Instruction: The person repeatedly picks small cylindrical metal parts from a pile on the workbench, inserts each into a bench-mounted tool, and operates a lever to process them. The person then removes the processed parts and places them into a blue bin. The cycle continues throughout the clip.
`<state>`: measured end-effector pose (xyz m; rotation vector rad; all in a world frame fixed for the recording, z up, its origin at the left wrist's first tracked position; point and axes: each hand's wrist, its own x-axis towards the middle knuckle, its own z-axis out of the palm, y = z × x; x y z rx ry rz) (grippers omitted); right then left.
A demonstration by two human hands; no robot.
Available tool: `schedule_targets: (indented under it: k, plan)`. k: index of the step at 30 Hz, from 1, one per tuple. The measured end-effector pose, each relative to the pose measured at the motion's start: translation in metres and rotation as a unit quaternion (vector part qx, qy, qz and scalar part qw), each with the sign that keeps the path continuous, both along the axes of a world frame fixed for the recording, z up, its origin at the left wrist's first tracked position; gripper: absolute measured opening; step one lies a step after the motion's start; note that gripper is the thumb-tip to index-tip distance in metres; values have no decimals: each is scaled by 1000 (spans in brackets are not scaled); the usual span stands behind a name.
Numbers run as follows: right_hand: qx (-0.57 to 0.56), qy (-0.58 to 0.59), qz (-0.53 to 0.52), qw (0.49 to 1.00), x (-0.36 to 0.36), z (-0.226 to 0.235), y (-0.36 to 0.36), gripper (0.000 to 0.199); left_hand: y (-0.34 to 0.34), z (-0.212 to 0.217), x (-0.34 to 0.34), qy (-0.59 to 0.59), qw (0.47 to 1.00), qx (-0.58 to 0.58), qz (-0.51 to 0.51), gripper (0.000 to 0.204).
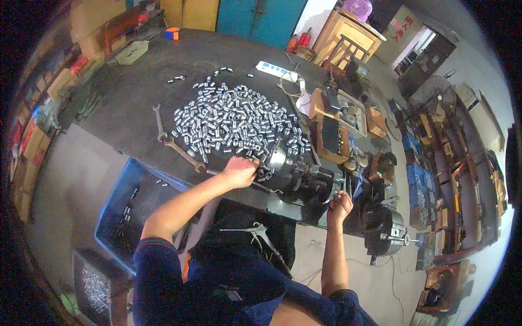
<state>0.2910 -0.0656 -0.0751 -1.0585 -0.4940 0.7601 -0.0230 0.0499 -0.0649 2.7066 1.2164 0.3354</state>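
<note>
On the dark workbench [130,92] lies a wide heap of small shiny metal sleeves [234,117]. My left hand [241,171] is closed at the near edge of the heap, with a few sleeves [264,174] at its fingertips, beside the round metal head of a bench fixture [278,158]. That fixture stretches to the right along the bench's front edge. At its right end my right hand [341,205] is closed around a thin metal handle [344,185]; the fingers hide part of the grip.
Two open-ended wrenches [185,155] lie left of the heap. A blue bin [117,201] stands below the bench's front edge. An air blow gun [258,232] hangs before me. Cardboard boxes [331,142] and a white power strip [277,70] sit beyond the fixture. Shelves [462,179] line the right wall.
</note>
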Motion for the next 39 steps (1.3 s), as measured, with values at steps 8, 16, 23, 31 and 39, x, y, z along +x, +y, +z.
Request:
schedule_targets:
  k: [8,16,23,31,39]
  plan:
    - [-25,19,-15,999,2,-4,1,14,1,-1,-3,-69,997,-16,31,23]
    - [-31,15,-30,999,1,-1,2,14,-9,63,-24,-556,730,-397,-32,19]
    - [-5,12,-21,1000,-1,0,1,16,-1,61,-13,-562,700,-435,-66,18]
    - [-14,-17,-4,1000,-5,25,-25,16,5,67,-12,-547,709,-428,-122,15]
    - [14,-130,59,990,9,88,8,21,-9,63,2,-433,846,-310,38,35]
